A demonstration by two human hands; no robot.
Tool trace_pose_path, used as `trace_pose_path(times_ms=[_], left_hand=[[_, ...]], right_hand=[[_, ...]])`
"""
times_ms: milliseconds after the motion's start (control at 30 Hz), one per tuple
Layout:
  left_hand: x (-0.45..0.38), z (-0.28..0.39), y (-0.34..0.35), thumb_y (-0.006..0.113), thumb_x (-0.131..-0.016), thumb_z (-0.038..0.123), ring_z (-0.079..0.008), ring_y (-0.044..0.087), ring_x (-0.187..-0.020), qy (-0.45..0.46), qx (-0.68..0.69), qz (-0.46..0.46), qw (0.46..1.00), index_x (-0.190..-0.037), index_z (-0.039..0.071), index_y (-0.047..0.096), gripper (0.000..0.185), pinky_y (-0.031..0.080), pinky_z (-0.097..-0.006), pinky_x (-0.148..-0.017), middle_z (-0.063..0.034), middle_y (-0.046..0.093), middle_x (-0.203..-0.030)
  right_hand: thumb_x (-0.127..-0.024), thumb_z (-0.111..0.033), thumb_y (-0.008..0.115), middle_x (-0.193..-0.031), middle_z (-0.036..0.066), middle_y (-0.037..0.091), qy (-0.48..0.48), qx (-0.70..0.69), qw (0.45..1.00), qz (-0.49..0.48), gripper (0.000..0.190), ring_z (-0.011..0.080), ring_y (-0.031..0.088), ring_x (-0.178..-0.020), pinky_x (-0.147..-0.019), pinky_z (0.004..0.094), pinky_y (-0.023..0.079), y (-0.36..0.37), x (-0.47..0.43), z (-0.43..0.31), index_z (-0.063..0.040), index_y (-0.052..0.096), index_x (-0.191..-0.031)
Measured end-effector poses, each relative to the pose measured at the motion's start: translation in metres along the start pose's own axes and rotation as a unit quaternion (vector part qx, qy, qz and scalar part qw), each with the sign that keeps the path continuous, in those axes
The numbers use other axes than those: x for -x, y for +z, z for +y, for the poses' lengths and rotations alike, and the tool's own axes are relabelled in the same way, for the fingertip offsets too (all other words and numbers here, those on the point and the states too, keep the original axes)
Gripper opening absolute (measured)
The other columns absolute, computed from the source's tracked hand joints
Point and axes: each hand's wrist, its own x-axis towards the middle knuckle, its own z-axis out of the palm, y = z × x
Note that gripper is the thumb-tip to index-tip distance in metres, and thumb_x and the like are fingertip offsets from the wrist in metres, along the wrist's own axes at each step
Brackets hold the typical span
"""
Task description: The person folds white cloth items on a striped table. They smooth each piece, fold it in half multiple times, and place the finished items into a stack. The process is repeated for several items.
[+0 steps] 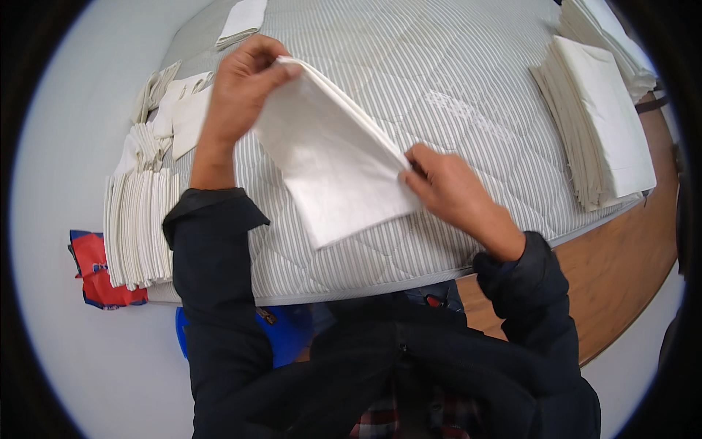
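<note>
A folded white cloth [340, 170] hangs at a slant between my two hands, above a striped quilted mattress [356, 269]. My left hand [247, 82] pinches its upper left corner between thumb and fingers. Lower down on the right, my right hand [444, 181] grips the other end of the same folded edge. The cloth's lower corner points towards me, just over the mattress's near side. Whether that corner touches the mattress, I cannot tell.
Folded white cloths stand in a row [140, 225] at the left, with looser ones [189, 115] behind. Another folded cloth [244, 19] lies at the far left. A thick cloth stack [609, 120] is at the right. A red and blue bag [98, 269] sits beyond the left edge.
</note>
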Motion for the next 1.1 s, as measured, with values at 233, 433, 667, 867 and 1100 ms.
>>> trace_pose_path(times_ms=[233,433,667,867,1100], left_hand=[[0.056,0.081,-0.08,0.078,-0.093,0.006,-0.0122,0.068,-0.092,0.166,-0.093,0.225,0.956,-0.109,0.0,0.069,0.019,0.053,-0.025,-0.086,-0.0051,0.073,-0.098],[0.203,0.035,-0.034,0.077,-0.08,-0.008,-0.0284,0.07,-0.106,0.115,-0.385,0.19,0.896,-0.106,0.006,0.065,0.031,0.051,-0.0445,-0.107,-0.0086,0.074,-0.11],[0.291,-0.022,0.044,0.064,-0.088,-0.003,-0.0385,0.052,-0.136,-0.024,-0.485,0.08,0.871,-0.118,0.0,0.063,0.03,0.032,-0.0589,-0.12,-0.0213,0.058,-0.138],[0.248,-0.018,0.102,0.057,-0.092,0.007,-0.0395,0.044,-0.147,0.062,-0.522,-0.055,0.849,-0.141,-0.003,0.058,0.05,0.032,-0.0552,-0.123,-0.0237,0.051,-0.151],[0.236,-0.045,0.096,0.059,-0.092,0.005,-0.037,0.051,-0.141,0.003,-0.578,-0.044,0.815,-0.143,-0.005,0.054,0.053,0.04,-0.0472,-0.119,-0.025,0.053,-0.149]], right_hand=[[-0.098,-0.012,0.069,-0.087,0.009,0.068,-0.367,0.18,0.838,0.36,0.009,0.0258,0.069,-0.074,-0.063,0.0361,0.055,-0.064,-0.045,-0.049,-0.006,0.066,-0.104],[-0.084,-0.003,0.073,-0.101,0.01,0.069,-0.431,0.231,0.836,0.25,0.024,0.0233,0.066,-0.091,-0.084,0.038,0.052,-0.009,0.0,-0.028,-0.001,0.068,-0.108],[-0.087,-0.003,0.065,-0.128,0.016,0.06,-0.352,0.234,0.904,0.067,0.035,0.0313,0.059,-0.122,-0.111,0.0505,0.043,0.064,0.047,0.012,-0.001,0.062,-0.121],[-0.097,-0.009,0.055,-0.155,0.024,0.044,-0.344,0.306,0.888,0.005,0.052,0.0406,0.041,-0.148,-0.123,0.0581,0.029,0.098,0.03,-0.016,0.005,0.047,-0.147],[-0.096,-0.004,0.053,-0.153,0.027,0.047,-0.307,0.31,0.899,0.026,0.052,0.0427,0.045,-0.145,-0.119,0.0578,0.034,0.111,0.023,-0.012,0.006,0.047,-0.146]])
